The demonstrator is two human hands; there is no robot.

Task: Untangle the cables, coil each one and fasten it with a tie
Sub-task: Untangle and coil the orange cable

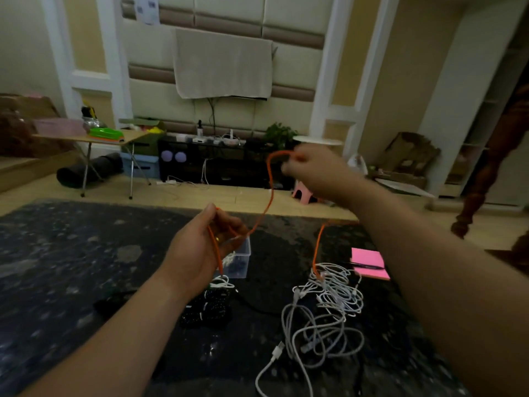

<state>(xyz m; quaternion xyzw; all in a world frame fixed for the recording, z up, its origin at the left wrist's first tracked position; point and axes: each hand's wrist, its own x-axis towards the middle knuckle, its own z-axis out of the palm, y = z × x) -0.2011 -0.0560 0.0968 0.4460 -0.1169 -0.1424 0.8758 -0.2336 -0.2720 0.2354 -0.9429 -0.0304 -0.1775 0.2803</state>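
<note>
An orange cable (269, 193) stretches between my two hands above the dark table (71, 267). My left hand (200, 250) grips one end of it, with a short loop hanging down past the palm. Higher and farther out, my right hand (312, 170) pinches the cable; from there it drops behind my forearm to a tangle of white cables (326, 308) on the table's right part. Dark coiled cables (209, 308) lie under my left wrist. A small clear plastic box (240, 262) stands behind my left hand.
A pink notepad (369, 263) with a pen on it lies to the right of the white tangle. Beyond the table are a folding table (94, 138) with containers, a low black shelf (217, 164) and a pink stool (303, 191). A brown wooden post (486, 167) rises at the far right.
</note>
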